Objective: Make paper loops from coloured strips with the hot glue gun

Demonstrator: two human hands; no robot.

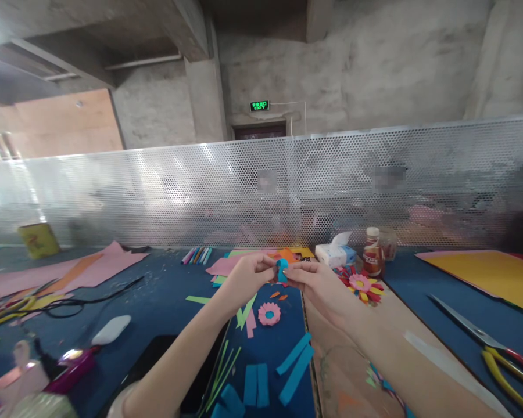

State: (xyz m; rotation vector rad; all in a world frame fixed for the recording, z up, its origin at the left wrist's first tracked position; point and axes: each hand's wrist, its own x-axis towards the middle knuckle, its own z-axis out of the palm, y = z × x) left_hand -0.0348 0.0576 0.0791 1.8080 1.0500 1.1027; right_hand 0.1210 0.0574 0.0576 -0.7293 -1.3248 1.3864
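Between my two hands, over the middle of the table, a curled blue paper strip (pixel 282 270) is held up. The fingers of my left hand (pixel 259 270) pinch its left side. On the other side my right hand (pixel 307 276) grips it between thumb and fingertips. Below them a pink paper ring flower (pixel 269 314) with a blue centre lies on the blue tabletop. Flat blue paper strips (pixel 256 385) lie closer to me, two more (pixel 295 368) slanting beside them. Small orange paper pieces (pixel 279 296) rest just under my hands.
Green paper strips (pixel 224 371) lie beside a black tablet-like slab (pixel 157 360). Scissors (pixel 483 342) rest at the right, near yellow sheets (pixel 488 273). A tissue box (pixel 335 254), a bottle (pixel 373 252) and a colourful paper flower (pixel 361 284) stand behind my right hand. A perforated metal screen (pixel 157 197) borders the back.
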